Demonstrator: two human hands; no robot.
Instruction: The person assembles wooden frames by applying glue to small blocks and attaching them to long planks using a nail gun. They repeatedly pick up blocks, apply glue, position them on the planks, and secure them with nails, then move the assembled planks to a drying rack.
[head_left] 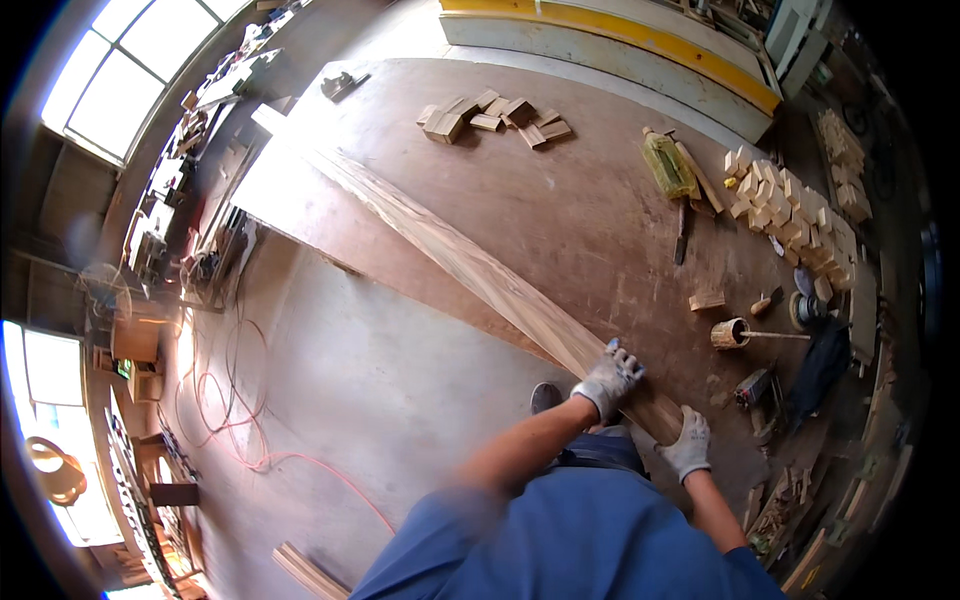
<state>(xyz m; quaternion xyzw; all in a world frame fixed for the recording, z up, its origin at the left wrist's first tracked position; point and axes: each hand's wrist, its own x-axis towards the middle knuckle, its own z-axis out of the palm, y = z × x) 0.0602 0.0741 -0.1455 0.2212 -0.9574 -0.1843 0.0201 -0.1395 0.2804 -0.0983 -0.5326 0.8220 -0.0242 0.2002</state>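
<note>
A long wooden board (465, 255) with streaky grain runs diagonally over the brown worktable (590, 215), its far end reaching past the table's left edge. My left hand (612, 380), in a whitish glove with a dark mark at a fingertip, wraps over the board close to its near end. At that near end, my right hand (690, 445), gloved too, is closed around the board's edge and corner. The right thumb and part of the fingers are hard to make out.
Small wood blocks (495, 115) lie at the table's far side, beside a small tool (340, 87). To the right are a yellow-green wrapped bundle (668, 165), stacked pale blocks (795, 215), a pot with a stick (730, 334) and a dark cloth (820, 370). A red hose (300, 457) snakes over the floor.
</note>
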